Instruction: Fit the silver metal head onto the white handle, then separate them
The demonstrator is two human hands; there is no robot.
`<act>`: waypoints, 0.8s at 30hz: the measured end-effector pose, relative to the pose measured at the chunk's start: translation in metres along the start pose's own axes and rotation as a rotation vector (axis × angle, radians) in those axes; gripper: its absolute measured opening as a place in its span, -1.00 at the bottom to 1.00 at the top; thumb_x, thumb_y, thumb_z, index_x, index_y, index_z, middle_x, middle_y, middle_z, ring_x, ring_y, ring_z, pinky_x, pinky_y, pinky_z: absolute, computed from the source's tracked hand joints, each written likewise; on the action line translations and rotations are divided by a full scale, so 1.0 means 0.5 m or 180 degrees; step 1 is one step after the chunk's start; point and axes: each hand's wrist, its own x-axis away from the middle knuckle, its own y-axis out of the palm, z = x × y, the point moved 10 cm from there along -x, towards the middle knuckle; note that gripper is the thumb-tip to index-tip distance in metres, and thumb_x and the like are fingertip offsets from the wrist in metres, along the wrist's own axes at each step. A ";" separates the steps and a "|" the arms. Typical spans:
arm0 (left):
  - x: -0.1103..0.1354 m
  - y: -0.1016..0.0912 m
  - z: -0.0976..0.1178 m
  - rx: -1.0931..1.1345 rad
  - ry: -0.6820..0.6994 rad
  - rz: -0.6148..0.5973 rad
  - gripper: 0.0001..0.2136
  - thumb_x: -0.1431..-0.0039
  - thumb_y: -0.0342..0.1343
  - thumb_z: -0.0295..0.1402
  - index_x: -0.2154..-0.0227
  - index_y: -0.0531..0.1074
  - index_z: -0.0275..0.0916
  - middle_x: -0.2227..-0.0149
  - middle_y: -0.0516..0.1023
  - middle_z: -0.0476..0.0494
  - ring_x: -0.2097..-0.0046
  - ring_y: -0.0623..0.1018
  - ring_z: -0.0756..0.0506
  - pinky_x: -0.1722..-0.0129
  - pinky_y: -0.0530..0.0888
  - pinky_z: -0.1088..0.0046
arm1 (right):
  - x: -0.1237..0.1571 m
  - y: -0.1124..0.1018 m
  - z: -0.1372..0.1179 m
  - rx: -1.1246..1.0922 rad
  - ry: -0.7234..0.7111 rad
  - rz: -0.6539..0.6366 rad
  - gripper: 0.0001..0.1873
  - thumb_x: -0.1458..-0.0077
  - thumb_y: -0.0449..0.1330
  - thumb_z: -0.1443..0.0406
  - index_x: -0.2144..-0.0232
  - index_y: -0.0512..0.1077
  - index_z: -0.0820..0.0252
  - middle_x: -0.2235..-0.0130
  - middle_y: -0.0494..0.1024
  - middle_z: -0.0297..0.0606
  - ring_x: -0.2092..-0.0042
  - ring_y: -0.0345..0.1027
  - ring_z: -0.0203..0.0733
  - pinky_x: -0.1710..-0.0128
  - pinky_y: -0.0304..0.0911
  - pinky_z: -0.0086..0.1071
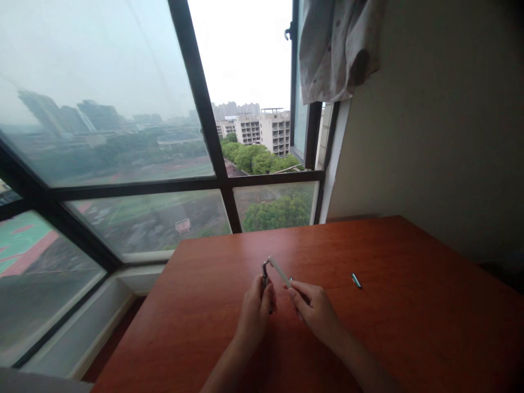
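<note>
Both my hands are held over the reddish wooden table point(368, 327), near its middle. My left hand point(257, 311) is closed in a pinch around a small dark part point(265, 271) that sticks up from my fingers. My right hand point(315, 308) pinches the lower end of a thin pale stick-like piece point(280, 271), possibly a pen barrel. The upper end of that piece meets the dark part just above my left hand. A small teal pen cap or piece point(356, 280) lies on the table, to the right of my right hand.
A large dark-framed window point(204, 120) runs beyond the table's far and left edges, with buildings and trees outside. A plain wall point(442, 125) stands to the right of the table. A pale cloth point(335, 49) hangs at the window's top right.
</note>
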 end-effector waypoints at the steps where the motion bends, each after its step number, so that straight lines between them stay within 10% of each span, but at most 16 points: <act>1: 0.000 -0.002 -0.001 0.0015 -0.0015 0.0032 -0.84 -0.27 -0.12 -0.28 0.41 0.21 -0.20 0.59 0.33 0.06 0.58 0.33 0.01 0.55 0.28 0.52 | 0.000 0.001 -0.003 0.0058 -0.0034 -0.0011 -0.61 -0.24 -0.04 0.17 0.45 0.44 0.26 0.63 0.28 -0.42 0.60 0.18 -0.37 0.58 0.04 -0.51; 24: -0.004 -0.008 -0.018 -0.0087 -0.0082 0.0102 -0.83 -0.24 -0.11 -0.26 0.42 0.22 -0.20 0.60 0.32 0.06 0.58 0.33 0.00 0.56 0.24 0.52 | 0.006 0.027 0.014 -0.0517 0.0210 -0.0308 -0.51 -0.25 -0.11 0.03 0.30 0.43 0.29 0.59 0.31 -0.43 0.66 0.16 -0.41 0.66 0.07 -0.53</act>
